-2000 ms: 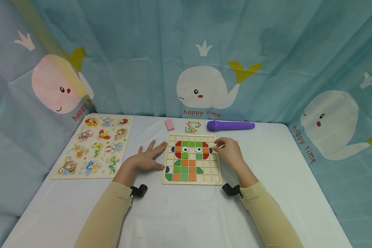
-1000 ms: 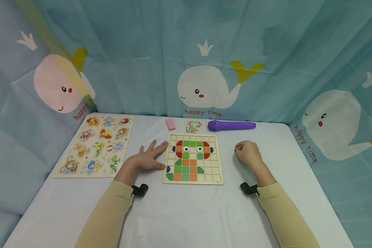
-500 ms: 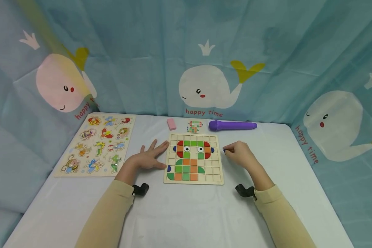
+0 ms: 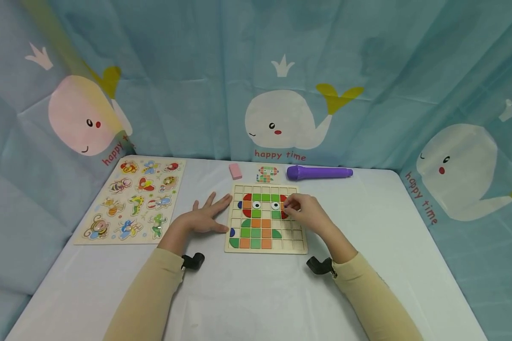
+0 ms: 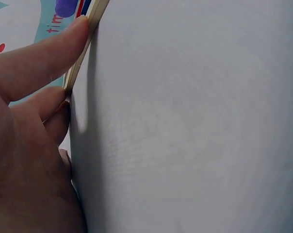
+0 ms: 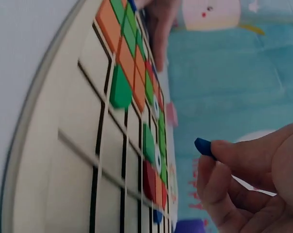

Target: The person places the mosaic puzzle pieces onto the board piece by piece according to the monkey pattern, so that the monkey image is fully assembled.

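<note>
A square wooden grid board (image 4: 298,240) lies in the middle, with green, orange, red and blue tiles forming a figure with two eye tiles. My right hand (image 4: 308,213) is over the board's upper right part, covering some tiles there. Between its thumb and finger it pinches a small blue tile (image 6: 203,146), held above the board in the right wrist view. My left hand (image 4: 197,220) lies with fingers spread, its thumb and fingertips touching the board's left edge. In the left wrist view, the thumb (image 5: 44,65) presses against that edge.
Behind the board lie a pink block (image 4: 235,171), a small pattern card (image 4: 267,174) and a purple microphone-shaped object (image 4: 320,173). An insect picture puzzle (image 4: 133,201) lies on the left. A whale-printed curtain (image 4: 196,109) stands behind the white table (image 4: 247,293).
My right hand went from the board's right edge out over the table on the right, then came back left over the board with the blue tile. My left hand has stayed in place.
</note>
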`<action>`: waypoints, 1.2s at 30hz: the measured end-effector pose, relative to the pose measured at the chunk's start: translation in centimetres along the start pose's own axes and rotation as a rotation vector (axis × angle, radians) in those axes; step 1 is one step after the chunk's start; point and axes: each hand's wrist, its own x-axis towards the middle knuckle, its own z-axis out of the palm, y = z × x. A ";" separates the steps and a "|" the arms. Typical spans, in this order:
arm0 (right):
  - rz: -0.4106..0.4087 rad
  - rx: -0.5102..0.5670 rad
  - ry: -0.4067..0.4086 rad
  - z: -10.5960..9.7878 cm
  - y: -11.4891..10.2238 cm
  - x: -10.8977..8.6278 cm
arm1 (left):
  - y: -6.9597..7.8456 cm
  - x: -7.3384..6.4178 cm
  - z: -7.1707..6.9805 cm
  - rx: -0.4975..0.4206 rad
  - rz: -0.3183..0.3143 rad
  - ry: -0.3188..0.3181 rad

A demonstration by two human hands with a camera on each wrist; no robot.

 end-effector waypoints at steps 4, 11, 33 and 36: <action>-0.016 0.039 -0.007 1.5 -1.6 0.6 | -0.2 0.1 0.0 0.006 0.002 0.002; -0.042 0.034 -0.080 4.5 -3.9 1.9 | -0.3 0.1 0.2 -0.009 0.020 0.002; -0.042 -0.169 -0.062 10.3 -8.2 4.5 | 0.1 0.1 0.0 -0.017 0.031 0.006; -0.050 -0.166 -0.061 10.2 -8.1 4.5 | 0.4 0.2 0.0 -0.002 0.034 0.008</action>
